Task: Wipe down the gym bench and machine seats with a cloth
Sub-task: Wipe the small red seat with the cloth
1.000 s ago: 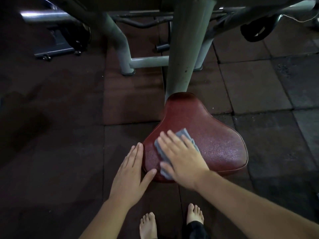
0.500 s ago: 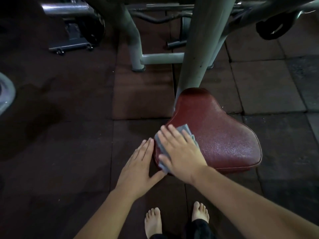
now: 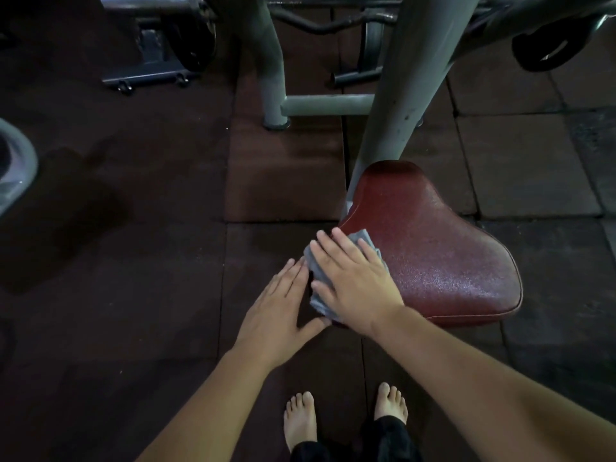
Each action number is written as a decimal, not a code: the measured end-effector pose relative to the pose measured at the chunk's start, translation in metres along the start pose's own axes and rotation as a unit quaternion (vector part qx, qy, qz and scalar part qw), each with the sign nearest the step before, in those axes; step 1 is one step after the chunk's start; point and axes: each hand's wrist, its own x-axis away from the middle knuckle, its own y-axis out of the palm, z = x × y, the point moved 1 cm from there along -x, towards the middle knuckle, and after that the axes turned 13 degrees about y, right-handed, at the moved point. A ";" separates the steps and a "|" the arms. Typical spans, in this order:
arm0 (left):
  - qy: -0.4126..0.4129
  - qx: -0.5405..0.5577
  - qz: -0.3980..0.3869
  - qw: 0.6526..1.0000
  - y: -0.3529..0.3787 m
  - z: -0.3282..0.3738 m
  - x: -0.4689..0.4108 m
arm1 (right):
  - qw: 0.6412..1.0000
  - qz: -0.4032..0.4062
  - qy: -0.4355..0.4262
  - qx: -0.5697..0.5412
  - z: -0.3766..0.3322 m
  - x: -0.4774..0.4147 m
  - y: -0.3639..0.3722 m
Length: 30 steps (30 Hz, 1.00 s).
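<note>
The right hand lies flat, fingers spread, pressing a grey cloth onto the near-left corner of the red machine seat. The cloth is bunched under the palm, and its edges show past the fingertips at 12 o'clock and past the thumb side at 9 o'clock. The left hand is open and empty, fingers together and pointing toward 1 o'clock. It sits just beside the seat's left edge, its thumb reaching toward the cloth; whether it touches the padding I cannot tell.

The seat's long axis runs from its narrow end against the grey post at 12 o'clock down to the broad end at 4 o'clock. Nearly all the uncovered padding therefore lies from 1 to 3 o'clock of the right hand, and well away from the left hand. Judging from this, the next stroke should carry the cloth away from the left corner, rightward and forward along that axis. The right arm is the nearer one and already bears on the surface.
</note>
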 end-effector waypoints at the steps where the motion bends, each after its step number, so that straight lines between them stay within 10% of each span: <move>1: 0.002 -0.005 -0.001 1.000 0.000 0.000 0.000 | 1.000 -0.002 0.014 -0.002 0.001 -0.010 -0.003; 17: -0.016 0.009 -0.005 1.000 -0.001 0.002 0.001 | 0.981 0.013 0.185 -0.050 -0.001 -0.050 -0.016; 23: -0.015 0.026 0.002 1.000 0.005 -0.003 0.001 | 0.999 0.004 0.042 -0.033 -0.007 -0.007 -0.005; 30: -0.010 0.025 -0.005 1.000 0.003 -0.002 0.001 | 0.997 0.017 0.072 -0.023 -0.001 -0.032 -0.012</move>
